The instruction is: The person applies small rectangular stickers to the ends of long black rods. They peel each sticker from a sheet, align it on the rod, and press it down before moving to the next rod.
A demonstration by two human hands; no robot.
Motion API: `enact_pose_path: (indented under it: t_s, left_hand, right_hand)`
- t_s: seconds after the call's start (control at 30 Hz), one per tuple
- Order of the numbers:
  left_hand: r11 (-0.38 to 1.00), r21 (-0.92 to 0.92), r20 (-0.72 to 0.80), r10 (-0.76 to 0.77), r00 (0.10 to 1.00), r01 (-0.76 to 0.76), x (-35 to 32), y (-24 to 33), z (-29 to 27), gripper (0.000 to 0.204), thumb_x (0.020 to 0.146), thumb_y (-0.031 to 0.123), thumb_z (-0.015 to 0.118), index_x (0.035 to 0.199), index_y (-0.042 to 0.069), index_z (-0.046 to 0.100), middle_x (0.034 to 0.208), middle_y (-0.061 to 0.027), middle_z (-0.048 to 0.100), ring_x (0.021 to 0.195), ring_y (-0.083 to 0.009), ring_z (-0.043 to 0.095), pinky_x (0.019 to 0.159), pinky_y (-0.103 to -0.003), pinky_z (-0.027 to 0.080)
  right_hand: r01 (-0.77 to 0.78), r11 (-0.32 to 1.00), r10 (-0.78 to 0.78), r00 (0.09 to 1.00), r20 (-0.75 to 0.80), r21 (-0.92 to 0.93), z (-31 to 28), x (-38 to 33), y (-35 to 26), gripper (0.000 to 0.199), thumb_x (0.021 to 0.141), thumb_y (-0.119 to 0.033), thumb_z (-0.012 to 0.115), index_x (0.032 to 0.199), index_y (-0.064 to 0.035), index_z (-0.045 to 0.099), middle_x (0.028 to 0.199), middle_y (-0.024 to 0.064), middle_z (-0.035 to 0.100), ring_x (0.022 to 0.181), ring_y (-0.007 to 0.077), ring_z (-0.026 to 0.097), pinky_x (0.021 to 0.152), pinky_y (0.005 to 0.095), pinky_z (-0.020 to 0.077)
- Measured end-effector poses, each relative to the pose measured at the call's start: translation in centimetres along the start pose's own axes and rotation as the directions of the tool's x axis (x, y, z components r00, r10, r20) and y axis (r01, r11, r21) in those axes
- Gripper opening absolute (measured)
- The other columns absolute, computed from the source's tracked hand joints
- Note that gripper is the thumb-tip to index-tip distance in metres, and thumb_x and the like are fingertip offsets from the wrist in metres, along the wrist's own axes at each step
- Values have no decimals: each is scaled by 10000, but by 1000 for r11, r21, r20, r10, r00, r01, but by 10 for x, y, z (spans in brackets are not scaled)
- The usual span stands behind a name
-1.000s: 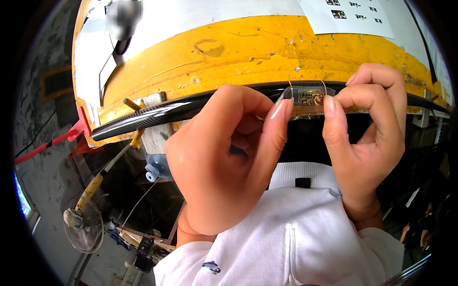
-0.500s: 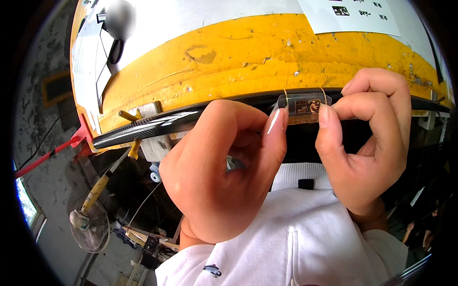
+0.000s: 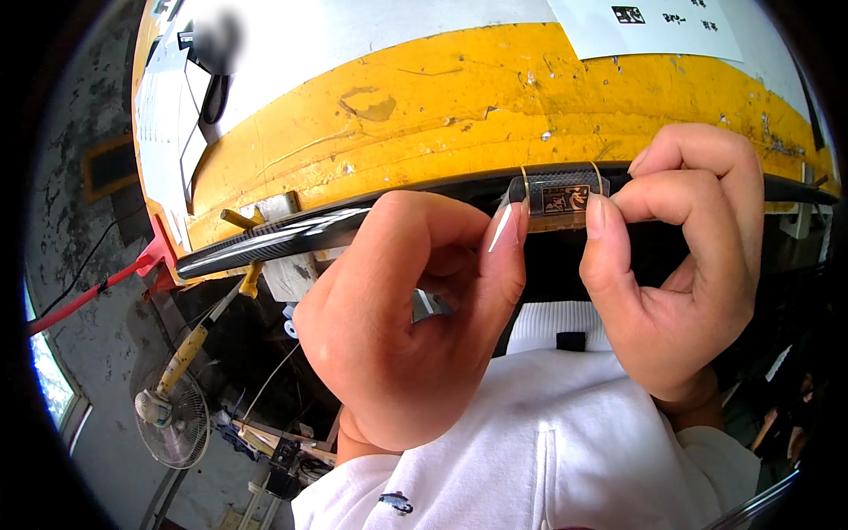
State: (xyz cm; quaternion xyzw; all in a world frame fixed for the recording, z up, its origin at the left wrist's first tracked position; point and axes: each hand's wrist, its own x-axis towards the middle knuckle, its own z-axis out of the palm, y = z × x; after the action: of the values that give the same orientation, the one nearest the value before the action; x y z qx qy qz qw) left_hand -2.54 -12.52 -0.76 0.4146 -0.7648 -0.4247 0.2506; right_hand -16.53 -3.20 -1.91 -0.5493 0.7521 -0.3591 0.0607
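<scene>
A long glossy black rod (image 3: 309, 228) with a carbon weave lies along the near edge of the table. Against its middle is a piece of clear film (image 3: 578, 217) bearing a small dark decal with copper-coloured marks, between two thin gold bands (image 3: 597, 175). With thumb and forefinger, my left hand (image 3: 397, 318) pinches the film's left end. My right hand (image 3: 685, 265) pinches its right end, thumb below the rod and the other fingers curled. Both thumbs sit close to the decal. The fingertips' far sides are hidden.
A pegged holder (image 3: 287, 216) props the rod's left part; a white bracket (image 3: 799, 221) stands near its right part. The yellow-edged table (image 3: 397, 106) carries a printed sheet (image 3: 658, 31) and white papers (image 3: 168, 132). A red bar (image 3: 93, 287) and a fan (image 3: 172, 420) are at left.
The view has shifted slightly. Both hands keep their pinch on the film, and the decal now shows a little more fully between the thumbs.
</scene>
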Motion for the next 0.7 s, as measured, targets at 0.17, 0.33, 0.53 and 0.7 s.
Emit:
enact_pose_path:
  t_s: [0.17, 0.33, 0.53, 0.7]
  left_hand:
    - [1000, -6, 14, 3, 1000, -3, 4, -1, 1, 171, 824, -20, 734, 757, 4, 578, 642, -8, 575, 501, -34, 495, 438, -163, 352]
    - [1000, -6, 12, 10, 1000, -10, 2, -1, -1, 170, 824, -15, 736, 761, 6, 579, 642, -11, 577, 495, -35, 493, 440, -161, 348]
    - [1000, 11, 12, -3, 1000, 3, 2, 0, 1, 171, 823, -7, 741, 763, 6, 581, 639, -9, 577, 491, -35, 491, 441, -161, 346]
    - [1000, 9, 6, -6, 1000, 6, 2, -1, 0, 176, 823, -5, 742, 760, 9, 578, 639, -8, 579, 491, -33, 490, 441, -160, 352]
  right_hand:
    - [6, 995, 15, 975, -223, 95, 24, -5, -2, 206, 686, 115, 673, 800, -18, 565, 947, 101, 517, 786, 180, 505, 691, 268, 414]
    - [23, 993, 4, 972, -237, 112, 26, -4, -2, 207, 687, 118, 669, 805, -16, 564, 950, 104, 519, 789, 182, 508, 692, 268, 415]
    - [-41, 992, 68, 970, -235, 118, 26, -8, -5, 205, 689, 115, 667, 805, -17, 562, 957, 108, 519, 799, 183, 510, 704, 267, 418]
    - [-12, 999, 15, 995, -97, 30, 12, 1, -7, 206, 686, 113, 668, 801, -21, 561, 964, 105, 519, 809, 184, 511, 714, 273, 418]
